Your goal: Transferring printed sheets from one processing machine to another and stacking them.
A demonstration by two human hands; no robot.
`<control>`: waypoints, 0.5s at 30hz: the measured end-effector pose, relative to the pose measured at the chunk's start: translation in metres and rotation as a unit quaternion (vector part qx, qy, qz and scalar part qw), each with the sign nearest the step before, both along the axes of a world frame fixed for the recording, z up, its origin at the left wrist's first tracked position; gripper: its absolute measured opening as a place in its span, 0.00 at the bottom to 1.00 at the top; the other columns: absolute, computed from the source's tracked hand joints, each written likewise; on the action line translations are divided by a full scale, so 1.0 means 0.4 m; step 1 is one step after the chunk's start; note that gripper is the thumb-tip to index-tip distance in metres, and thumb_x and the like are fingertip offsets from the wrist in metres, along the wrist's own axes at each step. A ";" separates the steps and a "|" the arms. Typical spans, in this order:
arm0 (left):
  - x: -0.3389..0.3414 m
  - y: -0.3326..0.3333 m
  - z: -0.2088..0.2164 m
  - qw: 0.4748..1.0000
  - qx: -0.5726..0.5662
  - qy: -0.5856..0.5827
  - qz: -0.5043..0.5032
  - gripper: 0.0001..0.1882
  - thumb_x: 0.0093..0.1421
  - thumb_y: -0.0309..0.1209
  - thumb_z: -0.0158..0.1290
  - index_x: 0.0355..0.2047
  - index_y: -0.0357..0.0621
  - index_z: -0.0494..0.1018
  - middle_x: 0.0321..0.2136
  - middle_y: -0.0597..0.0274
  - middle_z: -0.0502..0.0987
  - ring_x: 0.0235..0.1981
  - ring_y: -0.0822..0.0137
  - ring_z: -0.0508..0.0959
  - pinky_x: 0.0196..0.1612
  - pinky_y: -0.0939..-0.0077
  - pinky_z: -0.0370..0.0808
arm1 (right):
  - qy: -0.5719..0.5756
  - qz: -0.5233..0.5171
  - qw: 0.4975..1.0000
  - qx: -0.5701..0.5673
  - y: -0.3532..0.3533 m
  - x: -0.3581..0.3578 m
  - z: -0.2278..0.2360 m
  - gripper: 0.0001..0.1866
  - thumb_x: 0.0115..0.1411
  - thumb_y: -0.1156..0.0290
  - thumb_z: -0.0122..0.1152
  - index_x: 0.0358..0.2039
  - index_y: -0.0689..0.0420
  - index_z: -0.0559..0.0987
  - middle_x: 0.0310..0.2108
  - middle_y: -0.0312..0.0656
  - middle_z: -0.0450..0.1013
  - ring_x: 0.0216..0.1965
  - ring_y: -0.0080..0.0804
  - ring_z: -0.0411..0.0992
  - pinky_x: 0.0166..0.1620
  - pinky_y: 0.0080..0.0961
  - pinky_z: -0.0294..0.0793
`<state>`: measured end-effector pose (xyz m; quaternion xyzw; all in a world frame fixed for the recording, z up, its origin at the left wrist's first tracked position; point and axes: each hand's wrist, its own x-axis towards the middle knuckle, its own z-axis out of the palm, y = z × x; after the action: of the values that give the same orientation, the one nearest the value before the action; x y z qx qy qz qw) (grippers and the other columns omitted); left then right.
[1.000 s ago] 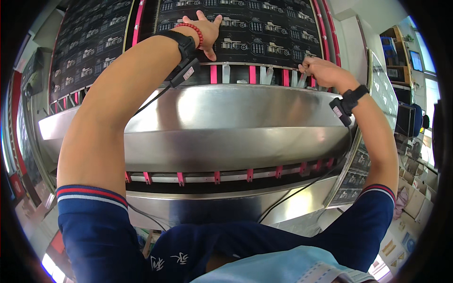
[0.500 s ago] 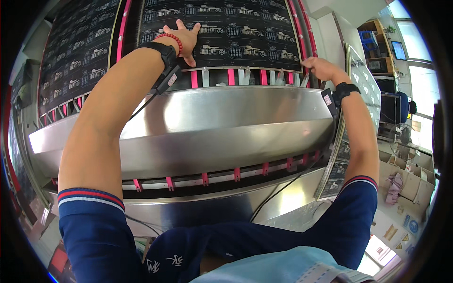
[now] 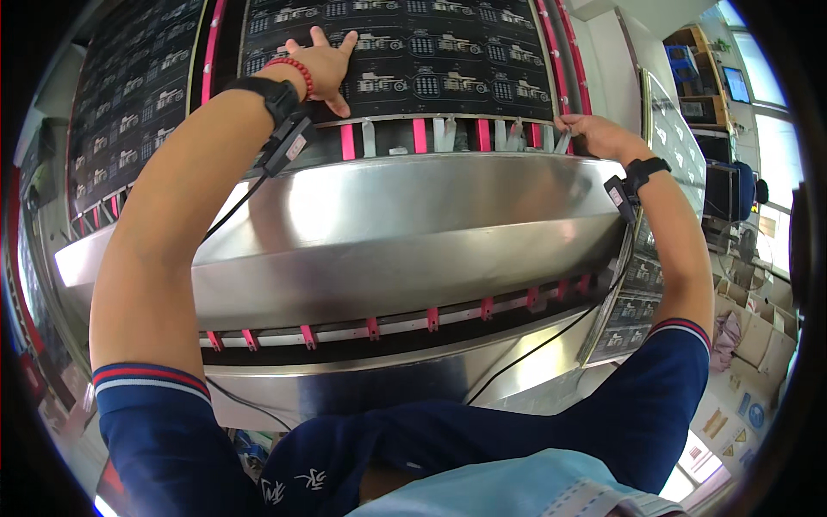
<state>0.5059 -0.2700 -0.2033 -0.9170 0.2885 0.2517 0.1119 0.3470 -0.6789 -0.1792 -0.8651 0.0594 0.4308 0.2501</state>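
Observation:
My left hand (image 3: pixel 323 73) lies on a black printed panel (image 3: pixel 448 65), its fingers spread, near the panel's near-left part. The panel carries rows of pale line drawings of wheeled shapes. At the panel's near right corner my right hand (image 3: pixel 599 136) is closed, thumb and forefinger pinching at the upper end of a pale strip (image 3: pixel 564 142). Its other fingers are curled and partly hidden. More pale strips (image 3: pixel 369 138) and pink bars (image 3: pixel 419 135) stand along the panel's near edge.
A wide, bent stainless steel cover (image 3: pixel 405 207) runs across in front of me. Pink clips (image 3: pixel 373 328) line a rail below it. Another black printed panel (image 3: pixel 129 95) lies at left. A black cable (image 3: pixel 538 332) hangs from my right wrist; framed panels (image 3: pixel 633 297) lean at right.
The view has shifted slightly. My right fingers have come a little nearer, down onto the upper end of the pale strip. My left hand stays spread on the panel.

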 end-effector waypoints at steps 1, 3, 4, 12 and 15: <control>0.003 0.001 -0.002 1.000 0.000 -0.006 -0.010 0.66 0.32 0.48 0.67 0.62 0.53 0.32 0.56 0.24 0.41 0.55 0.28 0.53 0.57 0.47 0.51 | -0.075 0.089 0.993 -0.009 0.002 -0.008 -0.001 0.16 0.52 0.83 0.43 0.41 0.56 0.72 0.48 0.33 0.64 0.44 0.26 0.63 0.47 0.15 0.62; 0.006 0.001 -0.004 1.000 -0.008 -0.012 -0.016 0.66 0.33 0.47 0.67 0.62 0.51 0.32 0.56 0.22 0.41 0.55 0.30 0.54 0.57 0.47 0.51 | -0.149 0.178 0.972 -0.021 0.008 -0.015 0.001 0.13 0.55 0.80 0.40 0.37 0.56 0.72 0.44 0.29 0.64 0.39 0.18 0.62 0.42 0.11 0.61; 0.006 0.002 -0.004 1.000 -0.003 -0.003 -0.013 0.66 0.33 0.47 0.67 0.62 0.51 0.32 0.55 0.21 0.41 0.55 0.31 0.55 0.57 0.46 0.51 | -0.072 0.038 0.997 -0.009 0.012 -0.016 0.004 0.12 0.55 0.80 0.41 0.37 0.56 0.72 0.44 0.29 0.64 0.38 0.20 0.62 0.42 0.11 0.61; 0.000 -0.004 0.028 1.000 0.020 0.022 0.010 0.67 0.32 0.49 0.67 0.62 0.53 0.30 0.56 0.22 0.39 0.55 0.33 0.55 0.58 0.48 0.49 | -0.234 0.167 0.945 -0.156 0.048 -0.014 0.056 0.26 0.48 0.88 0.41 0.47 0.53 0.72 0.56 0.46 0.60 0.52 0.45 0.63 0.53 0.29 0.63; 0.027 0.026 0.069 0.994 -0.042 0.096 -0.007 0.59 0.37 0.48 0.64 0.62 0.52 0.39 0.58 0.30 0.41 0.58 0.41 0.54 0.60 0.62 0.51 | -0.322 0.113 0.930 -0.138 0.091 -0.026 0.138 0.24 0.49 0.87 0.43 0.47 0.55 0.72 0.53 0.48 0.62 0.51 0.45 0.64 0.53 0.28 0.63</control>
<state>0.5168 -0.2598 -0.1756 -0.8904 0.3148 0.3253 0.0471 0.3367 -0.6426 -0.1240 -0.9843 -0.0633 0.1420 0.0833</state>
